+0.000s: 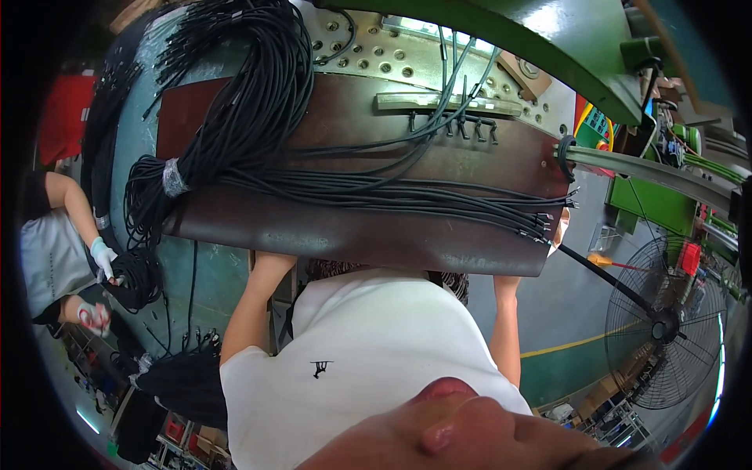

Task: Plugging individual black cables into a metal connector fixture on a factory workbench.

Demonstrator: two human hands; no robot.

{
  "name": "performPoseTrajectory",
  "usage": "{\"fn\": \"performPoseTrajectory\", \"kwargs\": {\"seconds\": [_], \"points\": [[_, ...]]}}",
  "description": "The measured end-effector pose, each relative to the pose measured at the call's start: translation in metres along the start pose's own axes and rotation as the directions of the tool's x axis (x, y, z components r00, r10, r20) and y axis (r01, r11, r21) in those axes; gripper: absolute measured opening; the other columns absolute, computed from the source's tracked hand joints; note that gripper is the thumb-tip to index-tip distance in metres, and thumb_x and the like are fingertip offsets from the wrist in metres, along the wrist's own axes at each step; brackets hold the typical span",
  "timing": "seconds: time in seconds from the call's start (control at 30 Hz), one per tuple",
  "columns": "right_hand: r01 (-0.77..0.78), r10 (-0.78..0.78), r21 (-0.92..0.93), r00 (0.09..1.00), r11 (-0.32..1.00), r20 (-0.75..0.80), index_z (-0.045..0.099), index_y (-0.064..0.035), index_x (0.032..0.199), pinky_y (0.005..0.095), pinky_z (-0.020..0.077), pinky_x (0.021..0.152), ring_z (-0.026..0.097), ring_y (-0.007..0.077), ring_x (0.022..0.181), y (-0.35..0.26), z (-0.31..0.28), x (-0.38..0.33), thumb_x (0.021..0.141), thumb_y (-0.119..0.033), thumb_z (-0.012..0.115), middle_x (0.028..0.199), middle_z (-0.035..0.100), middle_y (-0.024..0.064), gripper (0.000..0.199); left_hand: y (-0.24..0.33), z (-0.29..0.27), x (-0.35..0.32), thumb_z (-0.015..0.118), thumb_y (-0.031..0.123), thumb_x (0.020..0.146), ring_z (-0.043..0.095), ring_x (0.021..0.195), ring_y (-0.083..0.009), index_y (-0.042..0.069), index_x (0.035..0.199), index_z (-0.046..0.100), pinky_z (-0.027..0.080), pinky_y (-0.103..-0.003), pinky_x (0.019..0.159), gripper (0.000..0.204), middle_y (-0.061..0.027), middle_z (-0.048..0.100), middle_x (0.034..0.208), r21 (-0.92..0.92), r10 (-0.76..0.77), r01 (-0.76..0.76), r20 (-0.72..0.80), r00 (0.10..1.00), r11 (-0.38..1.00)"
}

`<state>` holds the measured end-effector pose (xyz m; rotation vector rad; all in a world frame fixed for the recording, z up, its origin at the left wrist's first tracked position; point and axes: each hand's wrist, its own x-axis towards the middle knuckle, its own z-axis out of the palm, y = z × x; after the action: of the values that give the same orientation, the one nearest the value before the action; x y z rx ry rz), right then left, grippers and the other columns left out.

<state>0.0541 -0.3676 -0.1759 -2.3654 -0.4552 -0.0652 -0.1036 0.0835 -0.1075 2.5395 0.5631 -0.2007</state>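
Observation:
A dark brown board (352,235) lies before me, with a thick bundle of black cables (258,102) across its left part. Clear wrap (174,178) binds the bundle near its looped end. Several cables (407,192) run from it to the board's right edge, where their small connector ends (540,223) lie. My left forearm (258,294) passes under the board's near edge, which hides the hand. My right forearm (507,313) also goes beneath it. A pale, skin-toned patch (560,231) beside the right edge may be part of my right hand; its fingers cannot be made out.
Behind the board stands a perforated metal plate (368,55) with a bar and small black clamps (462,125). A green machine frame (533,39) overhangs it. At the left, a co-worker's gloved hand (103,257) touches coiled cable (137,278). A fan (666,323) stands at the right.

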Motion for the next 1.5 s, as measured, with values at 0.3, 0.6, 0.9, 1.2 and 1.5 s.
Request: {"fn": "performPoseTrajectory", "kwargs": {"seconds": [0.3,0.6,0.9,1.2,1.5], "points": [[0.039,-0.038,0.021,0.999,0.999,-0.008,0.061,-0.0013,0.088,0.039,0.046,0.066,0.058,0.0293,0.075,-0.008,0.0,0.015,0.08,-0.004,0.063,0.082,0.061,0.0119,0.009,-0.013,0.01,-0.002,0.061,0.017,0.084,0.059,0.096,-0.0335,0.004,0.102,0.064,0.046,-0.041,0.084,0.022,-0.0144,0.064,0.1,0.124,0.09,-0.086,-0.031,0.995,0.989],[0.042,0.004,0.108,0.921,0.993,-0.391,0.062,0.0002,0.1,0.0275,0.0475,0.077,0.06,0.0167,0.088,-0.076,-0.096,0.15,0.09,-0.006,0.057,0.096,0.063,0.0082,0.013,0.1,-0.083,0.009,0.055,0.031,0.091,0.052,0.118,-0.0299,0.004,0.124,0.055,0.045,-0.039,0.094,0.043,-0.0144,0.055,0.128,-0.633,0.584,-0.182,0.514,0.629,0.753],[0.619,-0.623,-0.246,0.779,0.746,0.074,0.057,-0.0082,0.101,0.0366,0.0467,0.08,0.056,0.0264,0.098,-0.174,0.008,0.223,0.077,-0.019,0.07,0.101,0.057,0.0086,0.029,0.163,-0.02,0.061,0.07,0.043,0.073,0.037,0.131,-0.0326,-0.004,0.133,0.041,0.033,-0.048,0.104,0.082,-0.019,0.04,0.141,0.287,0.489,-0.454,-0.062,0.87,0.844],[0.224,-0.228,-0.054,0.969,0.973,-0.096,0.062,-0.003,0.098,0.0298,0.0487,0.068,0.06,0.0226,0.078,-0.134,-0.065,0.184,0.084,-0.001,0.063,0.092,0.06,0.0107,0.014,0.099,-0.072,0.086,0.069,0.017,0.075,0.06,0.083,-0.0212,0.007,0.104,0.066,0.047,-0.034,0.071,0.031,-0.0053,0.064,0.099,0.261,0.616,-0.56,-0.257,0.744,0.786],[-0.024,-0.119,-0.28,0.869,0.96,-0.48,0.06,-0.0012,0.104,0.0327,0.0478,0.076,0.058,0.0225,0.086,-0.086,-0.099,0.086,0.085,-0.002,0.062,0.096,0.06,0.0094,0.02,0.124,-0.116,0.104,0.069,0.019,0.08,0.06,0.077,-0.0202,0.0,0.085,0.064,0.045,-0.027,0.069,0.02,-0.0104,0.063,0.079,-0.398,0.223,-0.077,0.337,0.915,0.914]]}}
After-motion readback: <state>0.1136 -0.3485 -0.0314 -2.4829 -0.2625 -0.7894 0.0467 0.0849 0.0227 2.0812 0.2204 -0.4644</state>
